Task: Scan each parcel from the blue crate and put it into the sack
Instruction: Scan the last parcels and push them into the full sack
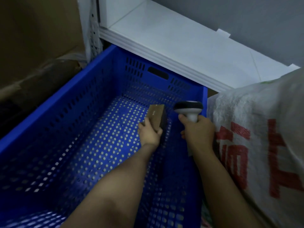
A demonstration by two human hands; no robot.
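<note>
Lighting is dim. We see a white shelf (172, 43) under a grey wall, brown cardboard (37, 30) at left, and the blue crate (79, 102) below the shelf edge. Left hand (148, 133) grips the brown parcel (155, 115) inside the crate, near its right wall. Right hand (198, 130) is wrapped round the scanner (189, 107) handle, scanner head just beside the parcel. Sack (243, 112) stands right of the crate, partly out of frame. Its red print is blurred, not legible.

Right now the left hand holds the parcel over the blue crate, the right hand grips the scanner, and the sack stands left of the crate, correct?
No: the head view shows the sack standing right of the blue crate, not left. The left hand does hold the parcel and the right hand the scanner.
</note>
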